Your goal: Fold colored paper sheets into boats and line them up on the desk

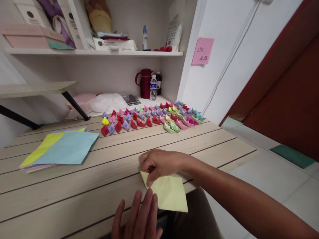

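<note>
A pale yellow square of paper (171,194) with faint crease lines lies at the near table edge, its right part reaching past the edge. My right hand (160,164) is closed at the paper's upper left corner, thumb pressed on it and fingers curled. Just below, my left hand (139,215) has its fingers stretched out, the fingertips close to the paper's left side; whether they touch it I cannot tell. Farther back stand rows of small folded paper boats (149,122) in red, purple, pink, green and blue.
On the left lies a stack of coloured paper sheets (72,147), light blue on top. Behind the boats are a dark red jug (145,84), a water bottle (153,88) and a plastic bag (108,103). A small raised shelf (37,88) stands at left on black legs.
</note>
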